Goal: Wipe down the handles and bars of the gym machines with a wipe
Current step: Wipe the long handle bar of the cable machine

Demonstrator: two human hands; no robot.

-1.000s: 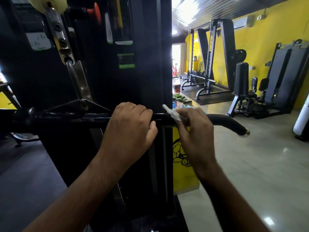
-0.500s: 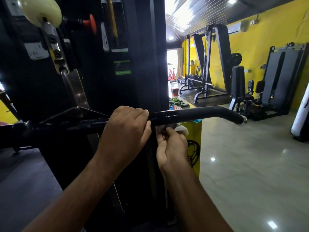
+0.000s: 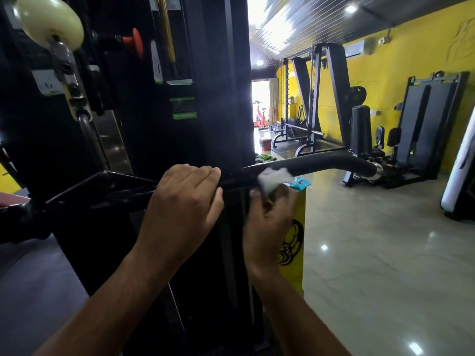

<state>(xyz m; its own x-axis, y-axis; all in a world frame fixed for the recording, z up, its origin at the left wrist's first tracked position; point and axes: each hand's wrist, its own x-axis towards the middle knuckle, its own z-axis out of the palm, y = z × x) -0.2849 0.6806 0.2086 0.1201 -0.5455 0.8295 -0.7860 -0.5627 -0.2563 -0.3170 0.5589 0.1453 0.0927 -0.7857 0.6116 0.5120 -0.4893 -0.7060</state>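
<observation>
We stand close to a tall black machine that fills the frame from 9 to 12 o'clock. The glossy grey floor spreads from 3 to 5 o'clock and a yellow wall rises at 2 o'clock, with a black rack and a seated machine against it.

The black bar crosses the middle from 9 o'clock, climbs slightly, and ends in a padded, downturned grip at 2 o'clock. A yellow panel with a black emblem stands below it at 5 o'clock.

The left hand sits just left of centre. Its fingers are curled over the top of the bar's bare metal part and hold it firmly.

The right hand, blurred, is below the bar at the left hand's 4 o'clock. Its fingers are folded round a crumpled white wipe and press it up against the bar where the padded grip begins.

A pale blue packet shows at the wipe's 3 o'clock, at the top of the yellow panel; we cannot tell whether the hand touches it.

A cream pulley wheel sits at 10 o'clock and a red knob at 11.
</observation>
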